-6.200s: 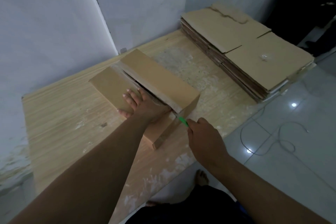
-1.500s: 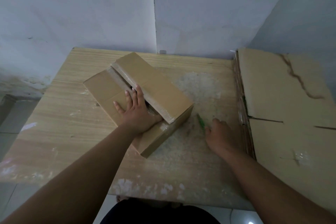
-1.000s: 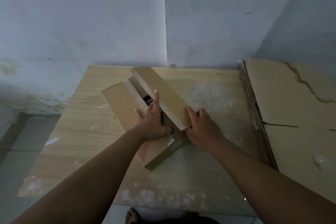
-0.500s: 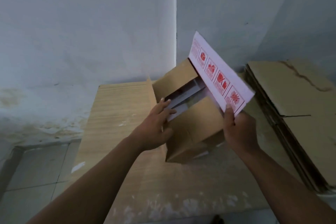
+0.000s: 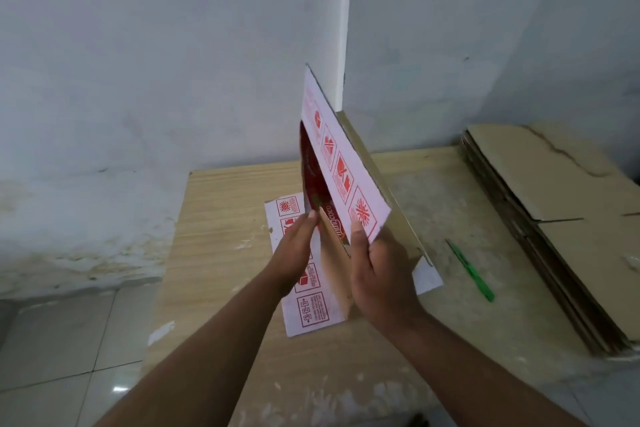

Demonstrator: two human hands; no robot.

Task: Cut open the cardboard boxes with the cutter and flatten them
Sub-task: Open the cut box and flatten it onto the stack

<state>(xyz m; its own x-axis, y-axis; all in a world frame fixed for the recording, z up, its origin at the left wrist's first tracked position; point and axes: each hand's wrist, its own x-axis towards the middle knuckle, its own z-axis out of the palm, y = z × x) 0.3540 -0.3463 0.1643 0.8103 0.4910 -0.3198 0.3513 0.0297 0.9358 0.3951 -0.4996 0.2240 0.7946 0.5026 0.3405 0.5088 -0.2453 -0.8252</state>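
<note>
Right hand (image 5: pixel 377 274) grips the half-folded white red-printed cardboard box (image 5: pixel 346 163), left hand (image 5: pixel 294 253) pressing it flat-fingered; slim green cutter (image 5: pixel 471 270) lies right.

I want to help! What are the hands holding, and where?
The right hand grips the cardboard box by the near corner of its raised white flap. The left hand presses flat against the box. The green cutter lies unheld on the table.

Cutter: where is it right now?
Head view: the green cutter lies on the table, right of centre, between the box that the right hand holds and the stack of flattened cardboard; no hand touches it.
</note>
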